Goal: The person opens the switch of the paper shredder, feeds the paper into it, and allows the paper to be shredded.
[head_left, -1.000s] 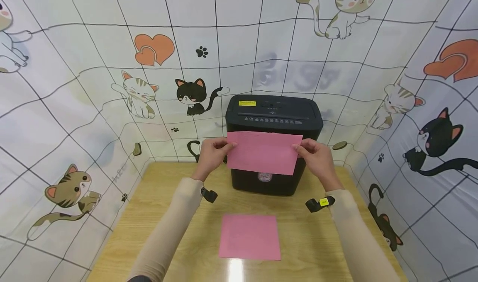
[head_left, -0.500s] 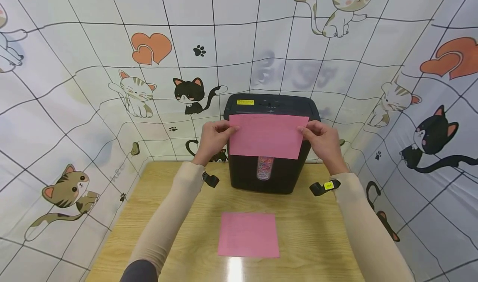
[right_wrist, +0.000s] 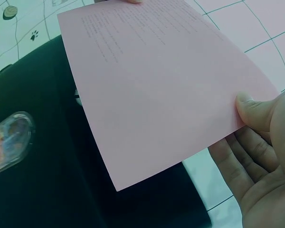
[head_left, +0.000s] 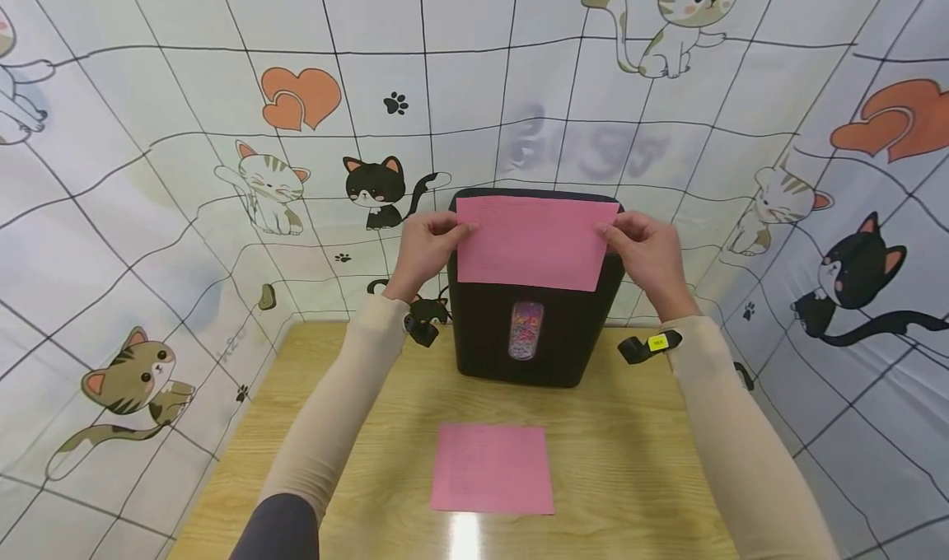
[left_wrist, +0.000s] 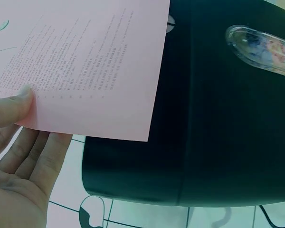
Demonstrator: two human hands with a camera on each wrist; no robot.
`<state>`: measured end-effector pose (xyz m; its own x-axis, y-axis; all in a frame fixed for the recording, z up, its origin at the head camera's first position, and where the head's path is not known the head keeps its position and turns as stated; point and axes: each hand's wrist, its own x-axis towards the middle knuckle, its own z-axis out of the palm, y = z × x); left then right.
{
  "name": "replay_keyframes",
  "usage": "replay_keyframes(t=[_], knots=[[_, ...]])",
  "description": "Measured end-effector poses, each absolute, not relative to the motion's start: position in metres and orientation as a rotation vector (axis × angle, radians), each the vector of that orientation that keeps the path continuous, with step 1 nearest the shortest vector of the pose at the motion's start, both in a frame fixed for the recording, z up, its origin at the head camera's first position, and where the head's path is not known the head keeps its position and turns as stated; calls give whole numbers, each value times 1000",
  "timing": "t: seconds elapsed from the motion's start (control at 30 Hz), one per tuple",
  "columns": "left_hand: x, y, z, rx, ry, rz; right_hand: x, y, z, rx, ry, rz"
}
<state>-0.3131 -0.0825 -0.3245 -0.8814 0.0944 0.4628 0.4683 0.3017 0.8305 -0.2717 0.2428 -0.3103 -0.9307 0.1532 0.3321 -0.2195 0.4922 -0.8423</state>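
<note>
We pinch one pink sheet [head_left: 535, 244] (print [left_wrist: 71, 57] too small to read), left hand [head_left: 426, 254] at its nine o'clock, right hand [head_left: 652, 257] at three, before the black shredder [head_left: 567, 329].

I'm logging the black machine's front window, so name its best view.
Head view: the front window is whole there, below the pink sheet. The left wrist view crops it at the frame's right edge, the right wrist view at the left.

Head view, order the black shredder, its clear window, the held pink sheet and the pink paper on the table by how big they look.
1. Black shredder, partly covered
2. Held pink sheet
3. Pink paper on the table
4. Clear window
The two papers' true sizes can't be told.
</note>
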Motion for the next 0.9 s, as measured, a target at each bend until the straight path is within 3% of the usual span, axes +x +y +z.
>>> replay_keyframes(t=[0.9], knots=[[-359,-71,-269,-588,-2233,-1581,-299,251,-261,66,-2300,1470]])
